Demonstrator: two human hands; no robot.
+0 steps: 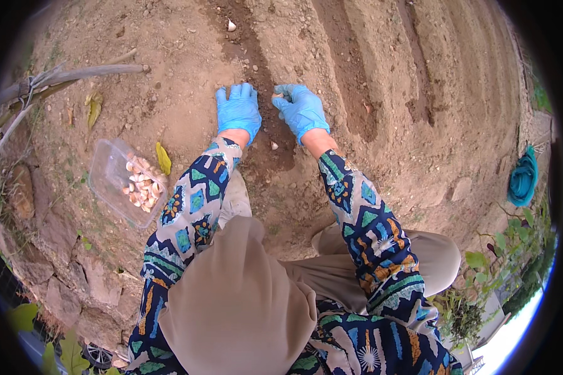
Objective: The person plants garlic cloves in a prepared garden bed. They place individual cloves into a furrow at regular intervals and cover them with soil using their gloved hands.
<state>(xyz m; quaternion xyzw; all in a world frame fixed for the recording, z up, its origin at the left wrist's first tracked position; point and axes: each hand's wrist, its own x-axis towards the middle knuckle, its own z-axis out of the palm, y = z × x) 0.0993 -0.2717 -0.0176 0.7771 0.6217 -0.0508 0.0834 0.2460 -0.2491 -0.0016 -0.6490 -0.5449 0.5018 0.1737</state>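
Observation:
Both of my hands wear blue disposable gloves. My left hand (239, 110) is palm down on the soil at the left edge of a damp furrow (267, 123), its fingers slightly apart; the thumb and palm are hidden. At the furrow's right edge, my right hand (304, 110) pinches a pale garlic clove (277, 95) between thumb and fingers. One garlic clove (274, 146) lies in the furrow, nearer to me than my hands. Farther up the same furrow is another clove (232, 26). A clear plastic tub (107, 180) on my left contains several garlic cloves (144, 185).
More furrows (352, 70) run alongside on the right. Tied wooden poles (89, 72) jut in from the left above a stone edging (61, 300). Yellow leaves (163, 158) lie near the tub. Teal netting or cloth (523, 180) lies at far right, above leafy plants (492, 262).

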